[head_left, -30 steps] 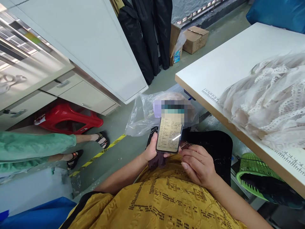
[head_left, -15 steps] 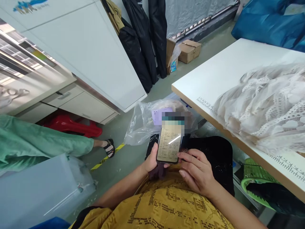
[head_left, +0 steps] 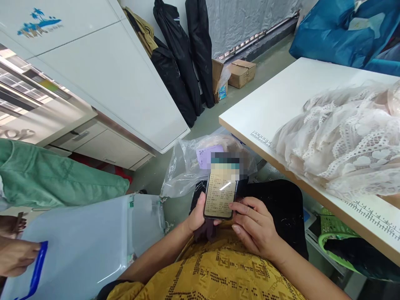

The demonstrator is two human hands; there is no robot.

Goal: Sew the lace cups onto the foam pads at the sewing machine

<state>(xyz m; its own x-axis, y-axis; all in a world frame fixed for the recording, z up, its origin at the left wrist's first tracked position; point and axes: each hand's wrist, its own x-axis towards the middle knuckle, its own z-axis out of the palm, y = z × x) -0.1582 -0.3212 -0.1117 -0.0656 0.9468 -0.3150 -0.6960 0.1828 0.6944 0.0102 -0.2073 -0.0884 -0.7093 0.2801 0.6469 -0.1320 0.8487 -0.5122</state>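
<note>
My left hand (head_left: 197, 213) is closed around the lower left side of a smartphone (head_left: 218, 199), held upright above my lap. Lines of text fill its bright screen, and the upper part is blurred out. My right hand (head_left: 258, 225) is at the phone's lower right corner, a fingertip at the screen and the other fingers loosely bent and apart, gripping nothing. Just beyond the phone lies a clear plastic bag (head_left: 178, 175) with a purple paper label (head_left: 204, 156) on it.
White lace fabric (head_left: 346, 141) lies heaped on the white table (head_left: 265, 100) at my right. Below it is a green basket (head_left: 331, 227). At left, a co-worker's hand (head_left: 18, 254) grips the blue handle of a translucent bin (head_left: 84, 246). Cardboard boxes (head_left: 240, 74) stand farther off.
The translucent bin has shifted right and forward, and the co-worker's hand on its handle has come into view. The view has tilted slightly. My hands keep nearly the same pose at the phone.
</note>
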